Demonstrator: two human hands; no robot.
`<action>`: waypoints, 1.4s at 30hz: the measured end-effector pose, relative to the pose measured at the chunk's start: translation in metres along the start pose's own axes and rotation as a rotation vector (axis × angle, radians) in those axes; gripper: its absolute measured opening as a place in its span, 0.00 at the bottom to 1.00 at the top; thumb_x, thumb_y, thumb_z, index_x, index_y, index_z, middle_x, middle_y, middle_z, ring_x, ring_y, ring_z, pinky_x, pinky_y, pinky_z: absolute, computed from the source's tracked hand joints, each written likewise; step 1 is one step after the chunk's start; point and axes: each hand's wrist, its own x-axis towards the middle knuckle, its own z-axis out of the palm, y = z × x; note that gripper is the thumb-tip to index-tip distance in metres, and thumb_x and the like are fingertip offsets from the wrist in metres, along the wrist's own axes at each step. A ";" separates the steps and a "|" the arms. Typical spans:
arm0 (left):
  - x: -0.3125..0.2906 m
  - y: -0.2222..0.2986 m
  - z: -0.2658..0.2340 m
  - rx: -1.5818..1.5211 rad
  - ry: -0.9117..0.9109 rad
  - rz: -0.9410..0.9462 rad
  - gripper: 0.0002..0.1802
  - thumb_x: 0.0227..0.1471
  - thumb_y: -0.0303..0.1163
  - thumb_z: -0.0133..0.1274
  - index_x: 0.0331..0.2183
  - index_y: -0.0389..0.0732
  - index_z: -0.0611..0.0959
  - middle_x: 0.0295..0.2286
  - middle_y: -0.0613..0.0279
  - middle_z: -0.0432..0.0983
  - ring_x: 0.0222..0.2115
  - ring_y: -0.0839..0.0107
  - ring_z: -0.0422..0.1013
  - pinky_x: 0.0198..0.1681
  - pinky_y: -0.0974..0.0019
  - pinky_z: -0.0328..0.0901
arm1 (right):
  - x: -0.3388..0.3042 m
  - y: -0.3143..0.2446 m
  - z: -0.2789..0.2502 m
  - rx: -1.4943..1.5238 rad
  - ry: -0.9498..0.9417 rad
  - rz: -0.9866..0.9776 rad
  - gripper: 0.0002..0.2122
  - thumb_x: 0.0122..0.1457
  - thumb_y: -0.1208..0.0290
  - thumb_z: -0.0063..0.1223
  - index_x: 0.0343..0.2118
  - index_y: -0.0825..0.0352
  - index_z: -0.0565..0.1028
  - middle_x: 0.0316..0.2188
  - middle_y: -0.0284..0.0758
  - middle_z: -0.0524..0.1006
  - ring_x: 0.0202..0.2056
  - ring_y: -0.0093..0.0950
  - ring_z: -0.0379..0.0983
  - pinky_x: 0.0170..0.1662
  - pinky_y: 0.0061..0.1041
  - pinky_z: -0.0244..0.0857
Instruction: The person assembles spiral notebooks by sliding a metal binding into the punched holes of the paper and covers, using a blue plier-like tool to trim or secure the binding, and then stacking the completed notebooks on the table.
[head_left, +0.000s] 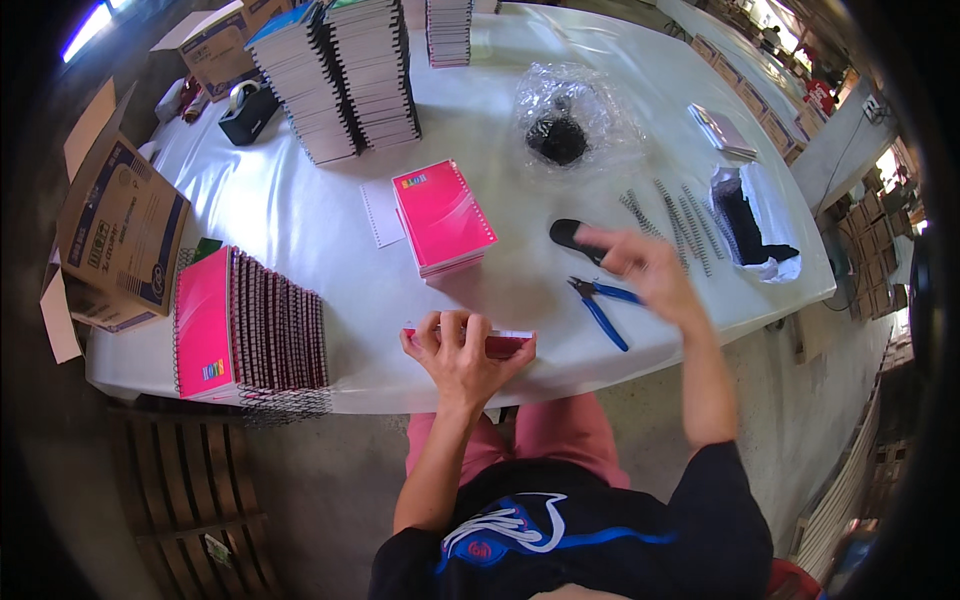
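Close to the table's near edge, my left hand (pixel 460 355) grips a pink-covered notebook (pixel 510 345) from above, and the notebook stands on edge with its white page edges showing. My right hand (pixel 645 265) is in the air, smeared by motion, and seems to hold nothing that I can make out. Its fingertips overlap a flat black oval item (pixel 570 233) in the picture. Just below lie blue-handled cutting pliers (pixel 605 308), jaws toward the left. Past the left hand sits a stack of pink notebooks (pixel 445 215) with punched holes along one side.
Spiral-bound pink notebooks (pixel 270 320) are piled at the left, beside an open carton (pixel 120 220). Tall notebook stacks (pixel 350 90) and a tape dispenser (pixel 248 112) stand behind. Loose wire spirals (pixel 685 220), a clear plastic bag (pixel 575 105) and a white-wrapped black bundle (pixel 750 225) lie right.
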 end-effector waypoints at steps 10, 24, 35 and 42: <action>-0.004 -0.002 -0.004 0.066 -0.007 -0.013 0.26 0.22 0.52 0.67 0.22 0.51 0.72 0.27 0.67 0.64 0.36 0.61 0.61 0.43 0.53 0.49 | -0.027 -0.005 0.075 0.078 -0.040 -0.180 0.09 0.52 0.76 0.57 0.37 0.61 0.80 0.28 0.34 0.73 0.28 0.28 0.69 0.33 0.24 0.63; -0.011 -0.003 -0.015 0.134 -0.097 0.044 0.37 0.21 0.63 0.64 0.34 0.50 0.75 0.30 0.65 0.64 0.38 0.61 0.61 0.46 0.49 0.51 | -0.032 -0.017 0.069 0.018 -0.190 -0.271 0.15 0.61 0.63 0.47 0.49 0.61 0.71 0.23 0.38 0.74 0.22 0.34 0.70 0.28 0.28 0.64; -0.005 -0.005 -0.027 0.034 -0.187 0.042 0.33 0.28 0.60 0.63 0.33 0.48 0.77 0.29 0.64 0.64 0.35 0.62 0.59 0.43 0.54 0.53 | 0.017 0.052 0.029 -0.772 0.038 -0.100 0.19 0.53 0.75 0.47 0.50 0.61 0.71 0.41 0.39 0.76 0.42 0.37 0.73 0.46 0.30 0.65; -0.001 -0.010 -0.030 -0.108 -0.191 0.029 0.30 0.30 0.59 0.63 0.24 0.42 0.75 0.30 0.61 0.64 0.35 0.60 0.59 0.43 0.55 0.54 | 0.019 0.063 0.025 0.421 -0.025 0.091 0.20 0.47 0.82 0.52 0.48 0.69 0.71 0.42 0.36 0.77 0.43 0.30 0.73 0.46 0.31 0.67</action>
